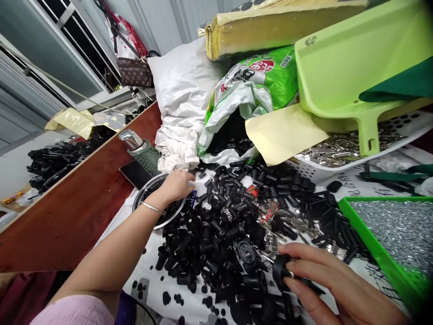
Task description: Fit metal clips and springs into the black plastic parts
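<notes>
A big heap of small black plastic parts [237, 216] covers the white printed cloth in front of me. My left hand [176, 185] reaches out over a round metal bowl [144, 194] at the heap's left edge, fingers curled together; what they hold, if anything, is hidden. My right hand [324, 284] at the lower right is closed on a round black plastic part [280, 271], thumb and fingers pinching it. A silver bracelet sits on my left wrist.
A green tray of small metal pieces [392, 230] stands at the right. Behind the heap lie a white basket of shiny metal parts [338, 149], a light green dustpan [345, 67], white and green sacks [189, 99], a flask [138, 146]. A red-brown board [77, 198] borders the left.
</notes>
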